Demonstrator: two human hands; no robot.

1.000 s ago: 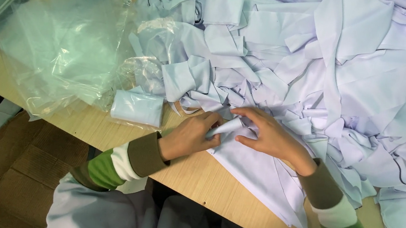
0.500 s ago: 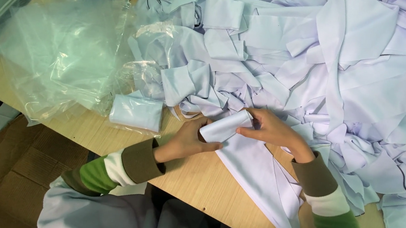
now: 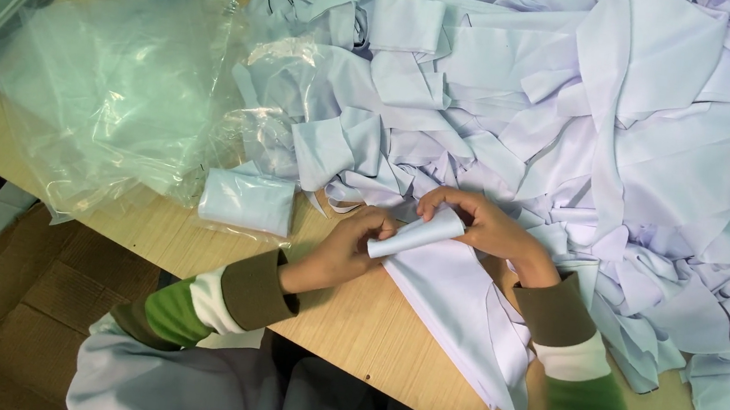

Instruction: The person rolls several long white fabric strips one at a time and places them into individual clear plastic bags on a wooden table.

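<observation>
From the head camera, the two hands meet at the middle of the frame over a wooden tabletop (image 3: 353,317). Between them lies one partly rolled strip of pale lilac cloth (image 3: 418,232). Its rolled part is a short tube whose long axis runs from lower left to upper right; the open end points lower left, toward the left hand (image 3: 344,250), whose fingers curl around that end. The right hand (image 3: 489,232) pinches the upper right end, thumb and fingertips closed on the roll. The strip's unrolled tail (image 3: 470,320) lies flat on the tabletop and stretches away toward the lower right of the frame, narrowing to a point near the tabletop's edge.

One finished roll sealed in a clear bag (image 3: 248,201) lies left of the hands, apart from them, long axis nearly level. A heap of loose clear plastic bags (image 3: 111,88) fills the upper left. A large pile of lilac cloth strips (image 3: 627,115), too tangled to count, covers the upper right. One open cardboard box (image 3: 20,304) sits lower left, below the tabletop.
</observation>
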